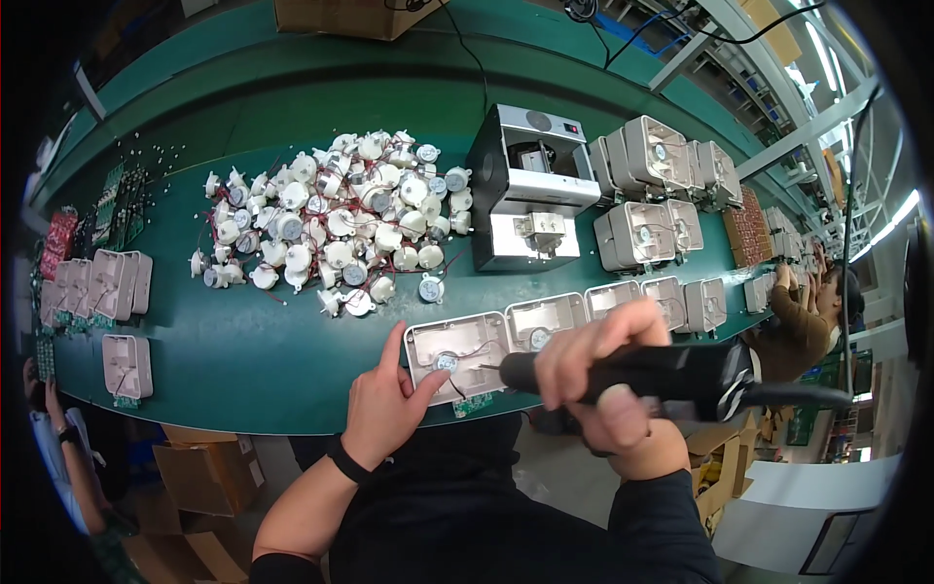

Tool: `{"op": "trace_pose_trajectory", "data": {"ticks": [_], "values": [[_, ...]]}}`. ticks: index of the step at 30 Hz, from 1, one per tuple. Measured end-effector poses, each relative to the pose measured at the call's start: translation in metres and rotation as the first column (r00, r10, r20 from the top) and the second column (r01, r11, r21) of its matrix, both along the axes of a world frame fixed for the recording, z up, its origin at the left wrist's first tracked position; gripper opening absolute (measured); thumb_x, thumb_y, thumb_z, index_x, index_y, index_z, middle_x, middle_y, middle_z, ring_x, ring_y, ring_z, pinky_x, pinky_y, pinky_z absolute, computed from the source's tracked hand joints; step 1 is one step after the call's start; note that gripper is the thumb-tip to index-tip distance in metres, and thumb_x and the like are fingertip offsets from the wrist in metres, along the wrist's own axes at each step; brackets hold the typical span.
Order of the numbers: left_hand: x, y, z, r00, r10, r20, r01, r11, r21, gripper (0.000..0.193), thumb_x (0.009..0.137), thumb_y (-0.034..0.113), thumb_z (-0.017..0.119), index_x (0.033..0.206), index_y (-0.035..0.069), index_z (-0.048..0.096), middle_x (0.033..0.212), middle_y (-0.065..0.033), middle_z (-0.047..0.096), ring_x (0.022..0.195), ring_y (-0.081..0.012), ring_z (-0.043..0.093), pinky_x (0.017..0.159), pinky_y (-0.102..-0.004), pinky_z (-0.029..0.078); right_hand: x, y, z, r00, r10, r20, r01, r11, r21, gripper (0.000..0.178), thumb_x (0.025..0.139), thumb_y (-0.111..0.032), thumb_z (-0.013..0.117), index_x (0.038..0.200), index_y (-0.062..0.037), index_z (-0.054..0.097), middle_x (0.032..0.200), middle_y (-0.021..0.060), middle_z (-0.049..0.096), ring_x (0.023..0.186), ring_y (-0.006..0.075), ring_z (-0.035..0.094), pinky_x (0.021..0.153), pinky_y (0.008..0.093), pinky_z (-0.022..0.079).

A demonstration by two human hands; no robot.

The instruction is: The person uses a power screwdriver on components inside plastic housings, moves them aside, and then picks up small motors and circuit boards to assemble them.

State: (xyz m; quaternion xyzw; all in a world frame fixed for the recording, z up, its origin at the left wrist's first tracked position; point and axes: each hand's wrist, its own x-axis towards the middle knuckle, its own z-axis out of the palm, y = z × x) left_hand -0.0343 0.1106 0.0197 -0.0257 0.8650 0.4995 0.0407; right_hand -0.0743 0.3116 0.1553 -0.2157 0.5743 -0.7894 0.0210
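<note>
An open, off-white plastic rectangular housing (452,331) sits at the near edge of the green worktable (243,360), a silver-faced round disc component (446,361) inside it and a small green circuit board (474,405) at its near side. The left hand (387,399) spreads wide over the housing's left end, thumb at the disc. The right hand (582,362) wraps firmly around a black cylindrical power screwdriver (671,375), its bit pointing inside; contact cannot be told. The step looks like screwing down the disc; the next move calls for a square bit and steady thumb. Similar housings (545,313) line up rightward; beyond lies a heap of white round wired components (339,253).
</note>
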Motion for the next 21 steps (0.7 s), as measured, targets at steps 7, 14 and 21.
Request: {"op": "trace_pose_trajectory", "data": {"ticks": [7, 14, 21], "values": [[-0.002, 0.002, 0.000, 1.000, 0.009, 0.001, -0.009, 0.998, -0.069, 0.076, 0.085, 0.040, 0.075, 0.142, -0.001, 0.046, 0.051, -0.0081, 0.058, 0.045, -0.0273, 0.060, 0.048, -0.0394, 0.047, -0.005, -0.008, -0.045, 0.997, 0.076, -0.004, -0.075, 0.990, 0.122, 0.040, 0.089, -0.024, 0.070, 0.108, -0.0097, 0.037, 0.073, 0.0070, 0.054, 0.065, 0.0195, 0.055, 0.066, 0.0337, 0.048], [0.000, 0.001, -0.004, 1.000, 0.028, -0.006, -0.028, 0.997, -0.072, 0.074, 0.085, 0.040, 0.076, 0.141, 0.000, 0.047, 0.052, -0.0088, 0.058, 0.045, -0.0282, 0.059, 0.048, -0.0405, 0.047, -0.009, -0.014, -0.055, 0.996, 0.082, -0.038, -0.076, 0.987, 0.142, 0.039, 0.090, -0.021, 0.068, 0.108, -0.0076, 0.036, 0.073, 0.0082, 0.054, 0.065, 0.0182, 0.056, 0.065, 0.0337, 0.049], [-0.001, 0.000, -0.006, 0.999, 0.029, -0.029, -0.031, 0.998, -0.051, 0.072, 0.085, 0.040, 0.076, 0.139, 0.001, 0.049, 0.052, -0.0090, 0.058, 0.045, -0.0286, 0.060, 0.047, -0.0407, 0.047, -0.012, -0.024, -0.058, 0.998, 0.053, -0.040, -0.040, 0.960, 0.276, 0.035, 0.090, -0.014, 0.066, 0.107, -0.0070, 0.036, 0.073, 0.0085, 0.055, 0.065, 0.0169, 0.056, 0.065, 0.0337, 0.051]]}}
